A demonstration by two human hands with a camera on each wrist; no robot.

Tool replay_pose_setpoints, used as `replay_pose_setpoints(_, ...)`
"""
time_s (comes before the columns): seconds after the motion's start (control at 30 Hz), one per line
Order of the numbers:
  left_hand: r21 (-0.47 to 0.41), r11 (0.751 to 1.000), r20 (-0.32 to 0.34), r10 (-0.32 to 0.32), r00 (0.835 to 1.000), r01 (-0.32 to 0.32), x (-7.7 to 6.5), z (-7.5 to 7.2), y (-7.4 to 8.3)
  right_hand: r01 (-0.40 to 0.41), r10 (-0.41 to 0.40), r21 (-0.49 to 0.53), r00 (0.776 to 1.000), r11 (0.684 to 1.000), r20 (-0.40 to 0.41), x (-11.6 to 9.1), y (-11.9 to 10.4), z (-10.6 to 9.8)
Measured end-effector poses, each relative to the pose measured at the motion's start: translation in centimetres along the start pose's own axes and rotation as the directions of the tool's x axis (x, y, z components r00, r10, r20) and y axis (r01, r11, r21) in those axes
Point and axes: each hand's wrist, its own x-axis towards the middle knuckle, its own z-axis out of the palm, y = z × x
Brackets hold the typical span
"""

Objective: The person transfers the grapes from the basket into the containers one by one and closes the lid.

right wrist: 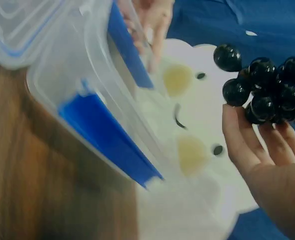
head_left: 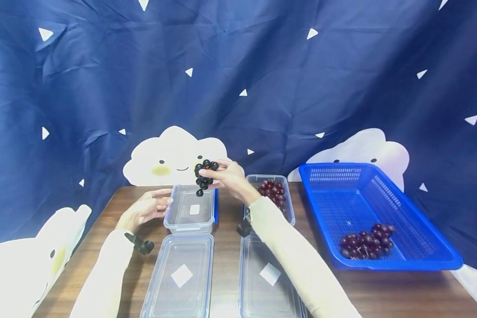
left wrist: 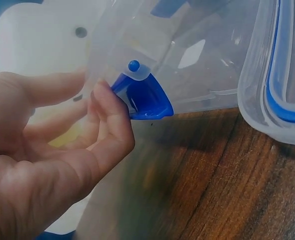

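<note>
My right hand (head_left: 227,177) pinches a bunch of black grapes (head_left: 205,177), held up over the far rim of a clear plastic container (head_left: 187,223). Round, glossy grapes (right wrist: 262,105) sit above the fingers in the right wrist view. My left hand (head_left: 149,208) is at the container's left side, its fingers and thumb holding the far left corner. In the left wrist view the thumb (left wrist: 112,117) rests right by a blue side clip (left wrist: 145,97) that hangs down. Through the clear walls only a white label (head_left: 194,209) shows inside.
To the right, a second clear container (head_left: 291,212) holds red grapes (head_left: 273,193), partly behind my right arm. Two clear lids (head_left: 171,260) (head_left: 254,265) with blue seals lie nearer me. A blue basket (head_left: 334,212) at the right contains another bunch of red grapes (head_left: 367,243). A blue curtain hangs behind.
</note>
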Motion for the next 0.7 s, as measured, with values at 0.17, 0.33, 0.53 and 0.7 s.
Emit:
replay_pose_setpoints(0.17,-0.008,1.0,0.02,0.011,1.0,-0.011,0.2,0.1,-0.3,-0.087,0.086,-0.015,0.996,0.996,-0.013,0.7,2.5,2.2)
replay_pose_setpoints(0.33,-0.014,1.0,0.013,0.014,1.0,-0.014,0.4,0.4,-0.1,-0.176,0.176,-0.028,0.984,0.984,-0.007,1.1,4.3,4.3)
replay_pose_setpoints(0.53,-0.023,1.0,-0.003,0.004,1.0,-0.004,0.2,0.6,-0.1,-0.288,0.287,-0.084,0.958,0.954,-0.03,1.3,5.8,6.1)
replay_pose_setpoints(0.7,-0.029,1.0,0.015,0.006,1.0,-0.006,-0.1,0.3,0.0,-0.331,0.328,-0.143,0.944,0.933,-0.046,1.3,6.5,7.1)
